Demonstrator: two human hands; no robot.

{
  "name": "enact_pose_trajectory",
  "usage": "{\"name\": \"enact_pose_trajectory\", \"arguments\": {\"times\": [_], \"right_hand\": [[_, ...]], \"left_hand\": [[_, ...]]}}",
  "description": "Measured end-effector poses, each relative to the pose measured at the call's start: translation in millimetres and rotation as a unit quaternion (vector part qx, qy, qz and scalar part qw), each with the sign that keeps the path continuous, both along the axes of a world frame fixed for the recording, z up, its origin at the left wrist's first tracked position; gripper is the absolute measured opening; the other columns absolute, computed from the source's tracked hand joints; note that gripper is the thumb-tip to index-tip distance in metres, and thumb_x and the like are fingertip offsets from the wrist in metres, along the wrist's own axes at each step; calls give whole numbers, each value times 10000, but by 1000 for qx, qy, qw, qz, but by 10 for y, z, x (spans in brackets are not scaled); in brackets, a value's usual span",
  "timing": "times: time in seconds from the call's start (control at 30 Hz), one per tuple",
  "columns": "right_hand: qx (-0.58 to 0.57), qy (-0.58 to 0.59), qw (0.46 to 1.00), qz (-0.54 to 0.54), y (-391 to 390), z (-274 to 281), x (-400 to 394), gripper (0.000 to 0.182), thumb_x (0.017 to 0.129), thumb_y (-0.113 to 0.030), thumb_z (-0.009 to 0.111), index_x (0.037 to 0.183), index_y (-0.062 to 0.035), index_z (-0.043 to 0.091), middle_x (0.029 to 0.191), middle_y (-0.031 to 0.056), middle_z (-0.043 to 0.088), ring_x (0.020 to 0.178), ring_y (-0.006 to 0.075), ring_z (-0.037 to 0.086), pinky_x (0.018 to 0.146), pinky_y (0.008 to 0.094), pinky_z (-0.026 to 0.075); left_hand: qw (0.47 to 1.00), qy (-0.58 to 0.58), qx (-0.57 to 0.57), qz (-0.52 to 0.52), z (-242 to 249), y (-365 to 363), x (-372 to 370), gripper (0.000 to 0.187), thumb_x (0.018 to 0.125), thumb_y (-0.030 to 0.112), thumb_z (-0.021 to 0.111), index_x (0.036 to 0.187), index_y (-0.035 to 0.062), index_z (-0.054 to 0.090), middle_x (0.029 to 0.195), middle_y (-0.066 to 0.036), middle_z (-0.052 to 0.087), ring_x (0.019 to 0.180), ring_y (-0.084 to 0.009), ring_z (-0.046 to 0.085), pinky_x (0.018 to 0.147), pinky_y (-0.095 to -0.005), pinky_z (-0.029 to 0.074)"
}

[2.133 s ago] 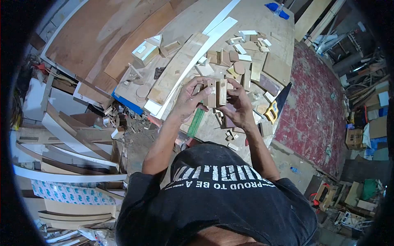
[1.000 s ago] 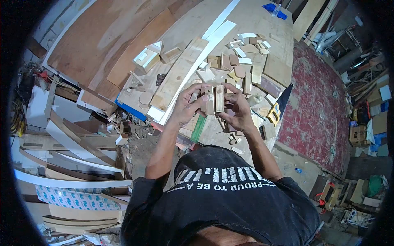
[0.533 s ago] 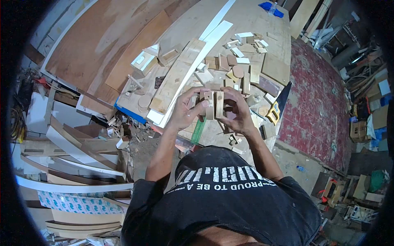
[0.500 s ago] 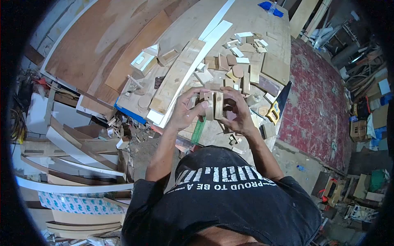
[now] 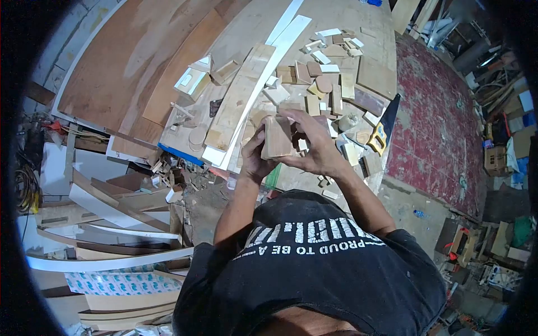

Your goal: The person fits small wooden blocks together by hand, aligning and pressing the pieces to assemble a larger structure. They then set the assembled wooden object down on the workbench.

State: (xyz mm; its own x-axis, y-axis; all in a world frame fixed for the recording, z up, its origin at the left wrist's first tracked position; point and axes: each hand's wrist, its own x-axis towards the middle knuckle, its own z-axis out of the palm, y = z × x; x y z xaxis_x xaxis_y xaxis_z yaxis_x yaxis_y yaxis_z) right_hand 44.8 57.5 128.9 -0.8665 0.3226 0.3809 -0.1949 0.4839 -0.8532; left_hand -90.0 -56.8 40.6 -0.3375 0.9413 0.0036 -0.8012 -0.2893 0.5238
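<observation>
A small wooden block (image 5: 278,138), perhaps several pieces pressed together, is held above the workbench's near part. My left hand (image 5: 255,155) grips its left side, fingers bent around the edge. On the other side my right hand (image 5: 315,147) holds it, with fingers along the top and thumb low. The broad wood-grained face of the block is turned up toward the camera. Part of a green ruler (image 5: 273,177) shows beneath the hands. Beyond them lie many small wood offcuts and a round-ended piece (image 5: 324,84).
The wooden workbench (image 5: 224,47) carries long white strips (image 5: 288,39), a long board (image 5: 238,101) and an open box (image 5: 193,83). A handsaw with a yellow handle (image 5: 379,139) lies at the right edge. Curved panels (image 5: 112,260) are stacked at left.
The held wooden pieces have turned, so one broad face shows instead of two narrow upright pieces with a gap. Both hands have shifted slightly left, and the camera view has moved a little.
</observation>
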Motion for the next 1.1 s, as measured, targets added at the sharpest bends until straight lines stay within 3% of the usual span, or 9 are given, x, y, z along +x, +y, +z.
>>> {"name": "enact_pose_trajectory", "arguments": {"times": [0.1, 0.23, 0.37, 0.53, 0.6, 0.67, 0.7, 0.83, 1.1], "right_hand": [[65, -2, 998, -7, -16, 37, -92, 829, 660, -222, 866, 1351, -43, 446, 1271, 191, 518, 1031, 345, 596, 838, 385, 523], [121, -3, 993, 1, -60, 110, -159, 840, 658, -271, 865, 1346, -30, 448, 1273, 218, 518, 1088, 384, 578, 877, 407, 512], [172, 4, 985, -16, -90, 59, -239, 845, 672, -313, 866, 1378, -74, 470, 1309, 189, 494, 1106, 318, 569, 876, 383, 511], [111, -35, 993, 28, -12, 154, -245, 821, 690, -260, 850, 1383, -61, 457, 1321, 205, 489, 1138, 350, 555, 912, 388, 503], [102, -45, 993, 33, 28, 148, -232, 808, 700, -244, 837, 1377, -38, 448, 1316, 224, 494, 1169, 385, 536, 969, 410, 474], [67, -69, 995, 38, 87, 94, -226, 820, 687, -229, 842, 1381, -34, 450, 1310, 217, 502, 1158, 370, 544, 970, 402, 475], [64, -73, 995, 36, 118, 70, -220, 799, 691, -222, 830, 1375, -29, 466, 1302, 212, 511, 1135, 349, 559, 952, 391, 481], [30, -69, 996, 47, 190, 25, -184, 749, 717, -213, 777, 1377, -26, 476, 1273, 198, 530, 1096, 314, 582, 922, 371, 489], [19, -37, 997, 70, 209, -71, -131, 711, 726, -131, 766, 1368, -26, 481, 1278, 159, 525, 1086, 248, 578, 889, 332, 522]], "left_hand": [[998, -2, 55, 8, 10, 2, 45, 586, 861, 425, 582, 1294, 37, 500, 1206, -146, 580, 1100, -289, 574, 961, -433, 455], [996, -28, -16, 77, -71, -53, 20, 632, 862, 496, 520, 1254, 1, 524, 1053, -146, 624, 941, -291, 595, 869, -429, 459], [995, -61, 41, 68, -162, -85, -18, 669, 856, 515, 508, 1283, 1, 507, 1114, -149, 611, 992, -299, 591, 899, -429, 458], [998, -11, 36, 50, -188, -79, -55, 723, 853, 522, 500, 1351, 1, 458, 1251, -130, 568, 1117, -313, 567, 964, -423, 451], [994, -76, 77, 14, -193, -64, -46, 690, 869, 496, 501, 1352, 6, 459, 1237, -128, 582, 1117, -317, 575, 930, -389, 490], [994, -100, 4, 32, -90, -57, 5, 634, 893, 449, 521, 1353, 17, 464, 1205, -133, 600, 1064, -302, 609, 761, -297, 568], [991, -131, 4, 21, -57, -67, 2, 548, 913, 384, 554, 1323, 25, 490, 1141, -116, 631, 916, -239, 660, 561, -223, 564], [983, -176, -37, 24, -98, -61, 17, 414, 914, 300, 602, 1278, 113, 541, 1076, -51, 659, 761, -119, 670, 469, -200, 526], [989, -139, -38, 23, -104, -137, 29, 388, 929, 296, 571, 1282, 137, 553, 1088, -43, 658, 715, -119, 656, 426, -192, 471]]}}
